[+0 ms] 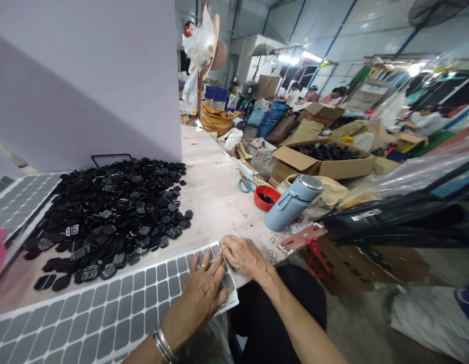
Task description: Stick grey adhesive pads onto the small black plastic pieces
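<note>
A white sheet of grey adhesive pads lies along the near edge of the wooden table. My left hand rests flat on the sheet's right end, fingers stretched out, a ring on one finger and bracelets at the wrist. My right hand sits at the sheet's right corner with fingertips pinched together at its edge; what they hold is too small to make out. A large heap of small black plastic parts lies just beyond the sheet.
Another pad sheet lies at far left. Scissors, a red bowl and a pale blue bottle on its side lie at the table's right edge. Cardboard boxes and bags crowd the floor; people work at the back.
</note>
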Available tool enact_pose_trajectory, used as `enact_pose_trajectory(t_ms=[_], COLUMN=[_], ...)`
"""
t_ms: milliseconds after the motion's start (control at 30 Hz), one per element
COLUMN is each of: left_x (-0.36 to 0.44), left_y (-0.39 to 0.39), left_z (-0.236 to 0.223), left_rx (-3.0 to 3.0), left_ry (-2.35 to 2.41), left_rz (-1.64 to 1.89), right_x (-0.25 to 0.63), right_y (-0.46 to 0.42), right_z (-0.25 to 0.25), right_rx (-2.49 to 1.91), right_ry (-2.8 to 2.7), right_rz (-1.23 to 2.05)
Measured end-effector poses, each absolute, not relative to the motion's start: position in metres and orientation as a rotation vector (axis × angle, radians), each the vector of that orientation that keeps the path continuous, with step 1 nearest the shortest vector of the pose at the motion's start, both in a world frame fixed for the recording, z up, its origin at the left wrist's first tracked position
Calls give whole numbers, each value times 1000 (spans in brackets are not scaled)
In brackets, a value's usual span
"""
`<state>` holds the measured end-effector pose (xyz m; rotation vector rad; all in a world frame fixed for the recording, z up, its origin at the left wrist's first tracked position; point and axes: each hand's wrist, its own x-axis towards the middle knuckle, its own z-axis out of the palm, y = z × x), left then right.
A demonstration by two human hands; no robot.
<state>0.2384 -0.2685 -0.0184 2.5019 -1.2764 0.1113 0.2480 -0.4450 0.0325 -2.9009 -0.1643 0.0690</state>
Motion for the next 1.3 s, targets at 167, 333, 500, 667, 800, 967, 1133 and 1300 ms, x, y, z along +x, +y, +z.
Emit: enact_pose_trajectory(t_ms=[167, 333, 500, 667, 800, 967, 1133, 1300], left_x=[238, 236, 235, 237, 237, 233, 238, 256], left_y=[-271, -268, -268, -271, -271, -264, -220, -135], left_z=[-17, -14, -16, -20, -20, 2, 43, 34], left_rx=[2508, 2477, 2483, 2479, 2463, 2424, 2298, 2626], left_ry=[-1247, -1266, -1251, -1241, -1241, -1237, -1047, -328], left_rz=[112, 199, 197, 201, 182, 94, 10, 278], right_x=[250, 253, 257, 263, 268, 261, 238, 207], right_y=[-442, -441, -443, -445, -438, -425, -429, -428], right_z=[38, 40, 38, 44, 55, 60, 42, 23], right_rx=[-2958, -2969, -2923, -2809, -2658, -2483, -2290, -2108], right_ry=[-206, -192, -153, -135, -180, -225, -52, 261], right_rz=[84, 104, 130, 140, 95, 30, 25, 87])
